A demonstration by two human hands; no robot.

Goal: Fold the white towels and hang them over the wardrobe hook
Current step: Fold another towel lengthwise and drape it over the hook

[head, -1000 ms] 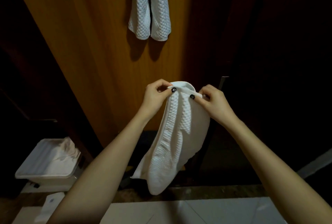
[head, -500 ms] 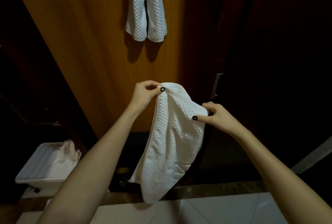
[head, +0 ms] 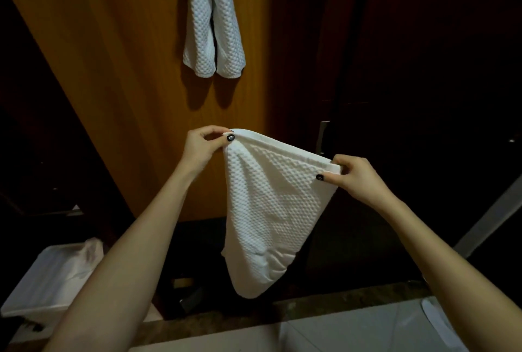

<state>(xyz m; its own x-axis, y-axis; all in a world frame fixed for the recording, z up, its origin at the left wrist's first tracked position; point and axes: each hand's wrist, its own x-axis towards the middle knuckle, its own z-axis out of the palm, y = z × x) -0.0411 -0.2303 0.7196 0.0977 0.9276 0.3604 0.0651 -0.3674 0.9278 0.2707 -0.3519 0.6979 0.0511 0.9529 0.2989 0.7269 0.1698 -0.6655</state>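
Note:
I hold a white waffle-textured towel (head: pixel 271 210) stretched by its top hem in front of the wooden wardrobe door (head: pixel 127 83). My left hand (head: pixel 206 145) pinches the hem's left corner. My right hand (head: pixel 353 176) pinches the right corner, lower and further right. The towel hangs down in a tapering drape, its bottom bunched. Above, another white towel (head: pixel 213 21) hangs folded double against the door; the hook that carries it is out of frame.
A white plastic bin (head: pixel 48 284) with crumpled cloth inside stands at the lower left on the floor. Dark wardrobe panels fill the right side, with a metal handle (head: pixel 322 137) beside the towel. Pale floor tiles (head: pixel 353 332) lie below.
My hands moved apart along the hem: the right hand slid right and down, spreading the bunched towel wide. The left hand kept its corner.

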